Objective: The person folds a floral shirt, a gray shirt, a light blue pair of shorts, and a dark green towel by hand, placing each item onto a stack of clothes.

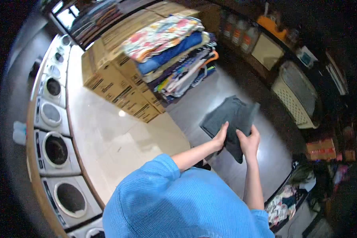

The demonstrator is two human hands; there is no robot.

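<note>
Both of my hands hold a dark grey folded garment above the grey tabletop; its exact kind I cannot make out. My left hand grips the near left part, with the other fingers partly hidden by the cloth. At the near right edge, my right hand pinches the fabric, its thumb on top. One corner of the garment hangs down between and below the hands. Beyond it, on the far left of the tabletop, stands a tall stack of folded clothes, topped by a floral piece.
Cardboard boxes stand left of the stack. A row of front-loading machines lines the left side. Along the right are a cream plastic basket, bottles on a shelf, and a pile of clothes low down near me.
</note>
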